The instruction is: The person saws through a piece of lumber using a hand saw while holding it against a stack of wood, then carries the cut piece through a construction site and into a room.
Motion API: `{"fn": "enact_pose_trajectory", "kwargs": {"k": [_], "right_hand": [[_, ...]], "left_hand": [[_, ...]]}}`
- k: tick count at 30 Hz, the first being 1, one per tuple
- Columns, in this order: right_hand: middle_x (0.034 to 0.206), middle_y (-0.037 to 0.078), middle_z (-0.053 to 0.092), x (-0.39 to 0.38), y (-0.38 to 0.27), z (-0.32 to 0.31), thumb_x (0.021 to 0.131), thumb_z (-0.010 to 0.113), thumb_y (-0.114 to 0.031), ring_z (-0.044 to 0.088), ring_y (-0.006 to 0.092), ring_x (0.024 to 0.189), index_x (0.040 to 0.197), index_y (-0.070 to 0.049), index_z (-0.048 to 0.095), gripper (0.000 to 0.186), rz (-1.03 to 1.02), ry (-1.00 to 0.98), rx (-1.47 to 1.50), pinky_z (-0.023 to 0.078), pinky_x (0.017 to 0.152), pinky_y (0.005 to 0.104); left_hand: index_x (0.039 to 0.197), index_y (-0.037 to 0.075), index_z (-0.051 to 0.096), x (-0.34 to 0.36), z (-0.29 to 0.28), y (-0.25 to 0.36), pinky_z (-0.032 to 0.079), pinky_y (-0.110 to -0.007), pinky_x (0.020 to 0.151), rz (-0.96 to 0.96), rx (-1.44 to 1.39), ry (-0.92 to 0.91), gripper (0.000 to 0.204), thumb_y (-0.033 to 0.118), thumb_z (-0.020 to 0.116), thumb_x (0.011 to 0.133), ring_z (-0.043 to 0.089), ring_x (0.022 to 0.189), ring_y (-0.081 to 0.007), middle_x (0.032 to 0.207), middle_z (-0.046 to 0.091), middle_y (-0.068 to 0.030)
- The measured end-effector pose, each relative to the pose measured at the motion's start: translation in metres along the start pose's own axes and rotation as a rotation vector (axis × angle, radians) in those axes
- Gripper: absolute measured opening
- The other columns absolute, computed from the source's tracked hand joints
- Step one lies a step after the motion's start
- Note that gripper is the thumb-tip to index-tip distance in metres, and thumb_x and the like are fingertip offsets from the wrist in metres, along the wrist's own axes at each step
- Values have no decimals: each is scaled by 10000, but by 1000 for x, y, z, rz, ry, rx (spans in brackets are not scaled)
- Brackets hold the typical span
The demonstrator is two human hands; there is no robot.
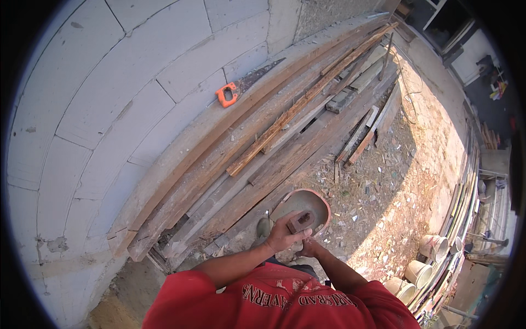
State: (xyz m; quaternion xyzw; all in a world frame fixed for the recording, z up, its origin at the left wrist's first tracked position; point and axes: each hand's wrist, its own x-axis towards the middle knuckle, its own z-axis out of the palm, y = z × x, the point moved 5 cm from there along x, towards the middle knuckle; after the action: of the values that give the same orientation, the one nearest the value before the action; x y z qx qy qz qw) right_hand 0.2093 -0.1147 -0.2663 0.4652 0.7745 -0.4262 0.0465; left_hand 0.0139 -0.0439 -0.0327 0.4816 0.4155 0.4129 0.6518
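My left hand (280, 237) is wrapped around a brown block (301, 220) with a dark mark or slot on top, held in front of my body. Just below and to its right is my right hand (310, 249), its fingers curled in. What it grips, if anything, is hidden by the left hand and the block. Under the block lies a round grey basin (322, 204) with an orange-brown rim. Part of a shoe (264, 227) shows to the left of the basin.
Long wooden beams (274, 156) lie along the pale block wall (131, 104). A handsaw (229, 94) with an orange handle rests on the ledge there. Short boards (364, 134) lie on the debris-strewn ground. Several buckets (433, 247) stand at the right beside long poles (460, 216).
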Motion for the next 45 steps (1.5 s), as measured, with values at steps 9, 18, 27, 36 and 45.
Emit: {"fn": "enact_pose_trajectory", "kwargs": {"k": [9,18,27,36,45], "right_hand": [[1505,216,484,-84,-68,-123,603,969,-409,464,426,1387,1566,-42,304,1226,154,1100,102,415,1133,504],[1235,215,620,-118,-4,-182,709,816,-169,606,431,1150,1355,-37,508,727,288,1006,-47,516,938,466],[1160,290,695,-215,-34,-45,794,739,-357,659,463,1106,1343,-29,617,651,663,634,340,515,973,495],[1130,287,719,-288,-56,36,843,613,-411,695,446,1081,1271,-17,648,583,1311,263,403,555,939,504],[1137,345,693,-320,-79,6,847,683,-522,688,454,1110,1188,45,696,662,1305,54,314,554,953,489]], "left_hand": [[1259,45,597,72,36,190,461,-376,1003,165,-370,-213,395,305,719,989,605,1110,-166,1133,665,-53],[1467,73,466,110,-20,233,432,-475,1123,204,-470,-310,811,537,775,878,548,1303,-243,1357,594,-64],[1262,42,681,217,-302,-37,502,-398,1023,-206,917,206,581,334,855,791,654,1196,-301,1245,695,-194],[1542,17,377,316,-387,-34,371,-472,1182,-129,1508,461,853,304,776,844,386,1467,-396,1570,411,-245],[1517,101,450,371,-455,-50,362,-477,1191,-206,1634,460,805,297,778,808,432,1444,-346,1573,452,-112]]}}
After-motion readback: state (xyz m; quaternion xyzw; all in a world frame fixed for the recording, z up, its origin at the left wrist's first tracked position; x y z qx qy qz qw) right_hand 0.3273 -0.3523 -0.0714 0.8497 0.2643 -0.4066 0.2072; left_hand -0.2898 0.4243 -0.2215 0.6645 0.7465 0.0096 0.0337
